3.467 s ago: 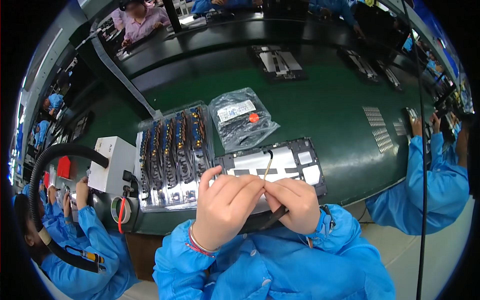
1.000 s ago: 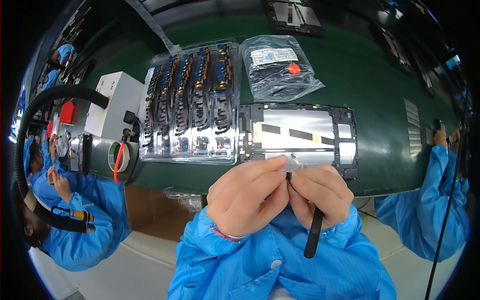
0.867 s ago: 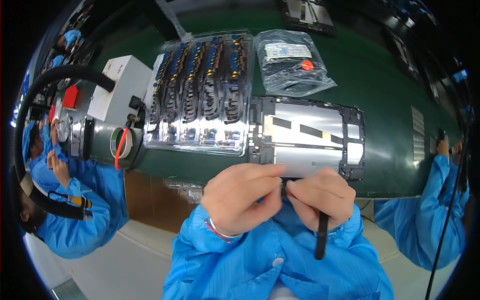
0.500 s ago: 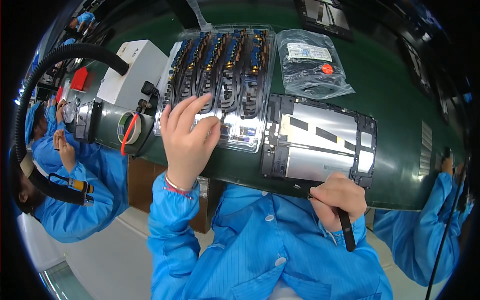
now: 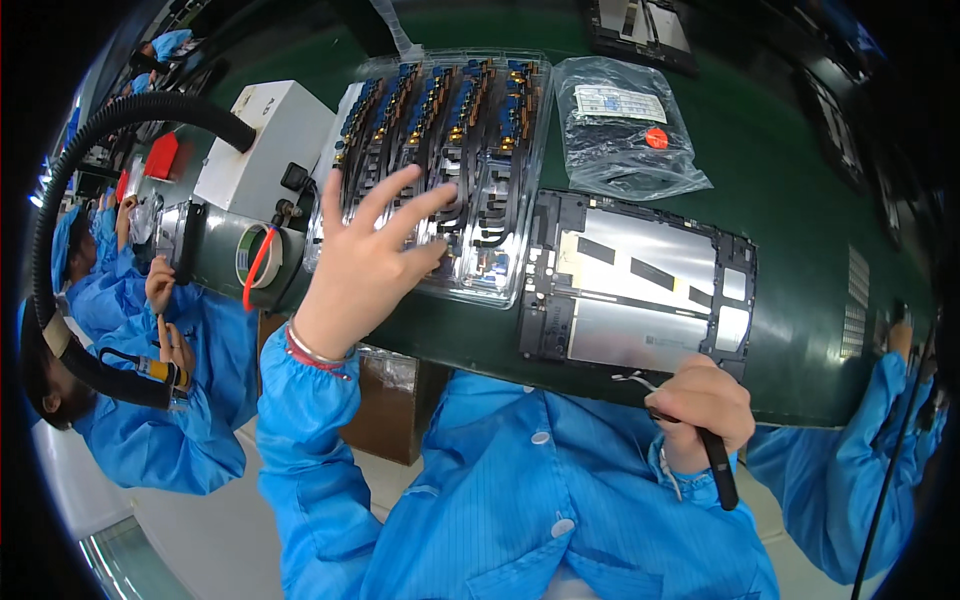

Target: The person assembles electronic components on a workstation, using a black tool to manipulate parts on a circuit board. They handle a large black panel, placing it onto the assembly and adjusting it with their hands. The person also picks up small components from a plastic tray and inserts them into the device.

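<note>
My left hand (image 5: 368,262) is over the near part of a clear plastic tray (image 5: 512,290), its fingers spread and nothing visible in them. Rows of flex-cable assemblies (image 5: 465,110) with blue and gold parts and dark ribbons fill the tray. My right hand (image 5: 700,408) is closed around black-handled tweezers (image 5: 718,465), whose thin pale tips point left past the table's front edge. Just beyond that hand lies an opened tablet (image 5: 640,280), with a silver inner plate, black strips and a dark frame. The tweezer tips stay apart from the tablet.
A clear bag (image 5: 630,130) with a white label lies behind the tablet. To the left stand a white box (image 5: 265,140) with a black flexible hose (image 5: 150,100) and a tape roll (image 5: 250,262). Co-workers in blue sit at left (image 5: 160,400) and right (image 5: 850,480).
My left hand has shifted slightly left and its fingers have spread, the thumb and forefinger parting. My right hand has moved right with the tweezers, exposing more of their tips.
</note>
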`<action>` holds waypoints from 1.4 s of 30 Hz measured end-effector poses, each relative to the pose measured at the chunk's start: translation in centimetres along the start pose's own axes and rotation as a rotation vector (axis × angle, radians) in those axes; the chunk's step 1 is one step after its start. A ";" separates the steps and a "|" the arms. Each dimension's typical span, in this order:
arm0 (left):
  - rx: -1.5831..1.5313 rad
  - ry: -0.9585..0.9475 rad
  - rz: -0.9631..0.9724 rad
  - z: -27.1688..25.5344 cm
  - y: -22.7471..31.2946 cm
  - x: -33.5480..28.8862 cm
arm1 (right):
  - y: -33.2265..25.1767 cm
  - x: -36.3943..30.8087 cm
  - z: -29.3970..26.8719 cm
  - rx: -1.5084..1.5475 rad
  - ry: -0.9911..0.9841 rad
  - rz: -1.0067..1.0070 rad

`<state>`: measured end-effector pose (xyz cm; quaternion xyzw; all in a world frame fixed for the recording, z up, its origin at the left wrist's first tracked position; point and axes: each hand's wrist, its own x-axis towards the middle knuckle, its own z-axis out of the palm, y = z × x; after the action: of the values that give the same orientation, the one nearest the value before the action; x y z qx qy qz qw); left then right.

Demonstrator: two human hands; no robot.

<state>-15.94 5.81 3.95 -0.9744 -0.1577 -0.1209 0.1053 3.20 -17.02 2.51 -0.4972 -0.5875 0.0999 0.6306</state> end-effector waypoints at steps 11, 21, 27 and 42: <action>-0.645 0.176 0.097 0.9 9.9 9.8 | -1.1 3.7 -8.0 -0.722 0.141 0.120; -0.856 0.072 -0.152 5.8 11.1 11.8 | 8.2 6.9 -5.2 -0.966 -0.287 -0.007; -0.925 0.085 -0.176 5.9 10.9 11.5 | 8.8 5.9 -4.1 -1.002 -0.347 -0.046; -0.926 0.104 -0.162 6.0 10.8 11.3 | 7.6 6.2 -3.3 -1.001 -0.461 0.093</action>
<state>-0.74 0.42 -0.56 -0.8960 -0.1570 -0.2349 -0.3424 11.24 -10.59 1.43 -0.7271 -0.6634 -0.0578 0.1672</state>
